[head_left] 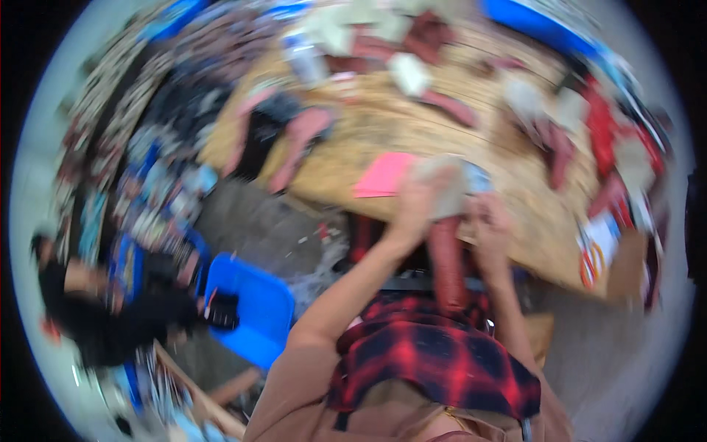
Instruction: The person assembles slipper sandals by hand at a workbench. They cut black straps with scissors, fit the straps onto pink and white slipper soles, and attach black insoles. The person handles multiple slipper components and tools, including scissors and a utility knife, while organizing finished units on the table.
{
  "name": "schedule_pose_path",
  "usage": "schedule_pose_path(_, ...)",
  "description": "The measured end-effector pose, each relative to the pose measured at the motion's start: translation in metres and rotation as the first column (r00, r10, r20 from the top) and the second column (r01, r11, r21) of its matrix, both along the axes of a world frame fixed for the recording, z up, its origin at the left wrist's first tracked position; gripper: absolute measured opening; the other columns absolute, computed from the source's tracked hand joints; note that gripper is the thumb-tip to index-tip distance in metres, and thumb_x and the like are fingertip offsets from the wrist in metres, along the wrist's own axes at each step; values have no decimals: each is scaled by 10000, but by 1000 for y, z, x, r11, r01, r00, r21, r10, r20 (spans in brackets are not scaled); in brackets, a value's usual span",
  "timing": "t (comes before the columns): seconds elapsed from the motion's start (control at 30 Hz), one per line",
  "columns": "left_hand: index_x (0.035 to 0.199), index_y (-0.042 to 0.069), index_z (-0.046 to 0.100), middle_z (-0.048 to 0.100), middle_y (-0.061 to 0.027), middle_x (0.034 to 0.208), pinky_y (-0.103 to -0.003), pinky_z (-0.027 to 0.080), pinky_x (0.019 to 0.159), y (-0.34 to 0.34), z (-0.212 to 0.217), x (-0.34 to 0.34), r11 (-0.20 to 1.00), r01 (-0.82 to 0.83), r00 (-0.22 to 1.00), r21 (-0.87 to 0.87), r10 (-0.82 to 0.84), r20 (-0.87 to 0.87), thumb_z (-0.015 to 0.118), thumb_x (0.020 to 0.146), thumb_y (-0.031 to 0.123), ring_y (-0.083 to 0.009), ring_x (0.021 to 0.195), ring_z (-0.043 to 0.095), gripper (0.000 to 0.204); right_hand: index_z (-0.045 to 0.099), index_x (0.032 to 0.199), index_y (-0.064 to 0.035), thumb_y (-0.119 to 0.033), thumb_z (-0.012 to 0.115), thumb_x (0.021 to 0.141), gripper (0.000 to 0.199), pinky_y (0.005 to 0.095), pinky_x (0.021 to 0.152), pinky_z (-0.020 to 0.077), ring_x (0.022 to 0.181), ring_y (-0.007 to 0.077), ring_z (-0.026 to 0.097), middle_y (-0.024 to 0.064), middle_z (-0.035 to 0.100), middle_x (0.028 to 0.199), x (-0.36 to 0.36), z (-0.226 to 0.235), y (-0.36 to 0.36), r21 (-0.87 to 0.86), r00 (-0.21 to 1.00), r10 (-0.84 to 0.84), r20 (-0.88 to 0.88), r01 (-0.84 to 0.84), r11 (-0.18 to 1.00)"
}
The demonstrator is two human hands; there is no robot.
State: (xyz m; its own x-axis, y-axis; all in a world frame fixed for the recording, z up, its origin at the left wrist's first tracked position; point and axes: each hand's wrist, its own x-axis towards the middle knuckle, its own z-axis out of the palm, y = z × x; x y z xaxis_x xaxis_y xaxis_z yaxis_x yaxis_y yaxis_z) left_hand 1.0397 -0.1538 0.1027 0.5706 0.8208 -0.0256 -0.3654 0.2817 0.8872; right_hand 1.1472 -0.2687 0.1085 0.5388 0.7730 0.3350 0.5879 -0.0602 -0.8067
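In front of me at the table's near edge is a long reddish-brown leather-like piece (446, 258) with a pale grey, broad end (451, 193). Its red part hangs down toward my lap. My left hand (421, 197) grips the pale end from the left side. Close by on the right, my right hand (487, 225) has its fingers bent together; what they hold is blurred. A bright pink sheet (381, 175) lies beside my left hand, and a small light-blue item (477, 178) shows just beyond my right hand.
Similar pale-and-red pieces (448, 107) lie on the wooden table (346, 147). Pink and black pieces (298, 140) overhang its left edge. At the right are orange-handled scissors (589, 261) by a cardboard box (626, 265). A person in black (125, 317) is beside a blue chair (254, 309).
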Motion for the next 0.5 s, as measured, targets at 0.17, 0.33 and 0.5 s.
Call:
schedule_pose_path(0.17,1169,33,526,584,-126,1150,-384,477,878,18,25,34,859,0,989,513,75,-126,769,796,300,-223,1050,581,519,643,999,-5,-231,583,975,235,232,568,506,726,108,614,62,658,906,94,12,-19,98,962,-17,-271,45,994)
schedule_pose_path(0.33,1322,9,463,519,-199,1282,-536,279,1108,-3,60,-4,-138,341,913,930,285,-293,854,579,385,-360,1255,469,920,607,1047,-11,-208,597,946,221,302,786,526,879,183,631,108,633,1039,126,-8,-9,49,856,115,-504,-105,993)
schedule_pose_path(0.5,1242,42,566,568,-150,1125,-486,310,1068,-5,75,-33,-194,607,794,771,199,-575,852,397,487,-308,1113,528,997,622,1200,-15,-192,607,934,320,299,702,465,834,155,563,67,564,988,75,-26,-30,-196,795,412,446,-363,911)
